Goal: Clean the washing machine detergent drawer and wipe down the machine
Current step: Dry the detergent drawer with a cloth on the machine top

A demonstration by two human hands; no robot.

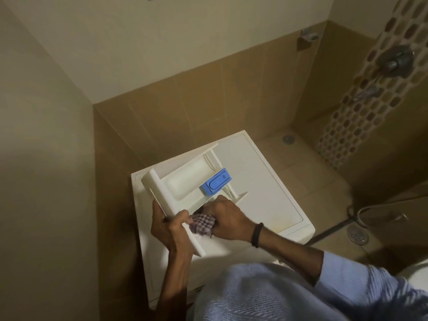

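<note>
machine top point(261, 181): drawer point(185, 179) in left hand point(170, 225), cloth point(202, 224) in right hand point(228, 218)

- Location type: domestic bathroom with a shower area, also housing laundry equipment.
- Walls point(196, 93): brown ceramic tile on the lower section, plain pale finish above.
- Mosaic strip point(361, 107): vertical band of oval tiles on the right wall, carrying metal tap fittings point(396, 61).
- Floor point(301, 177): tiled, with a far drain point(288, 139) and a near drain grate point(357, 235).
- Washing machine point(254, 177): white unit set in the tiled corner.

Dim warm light, soft blur
</note>
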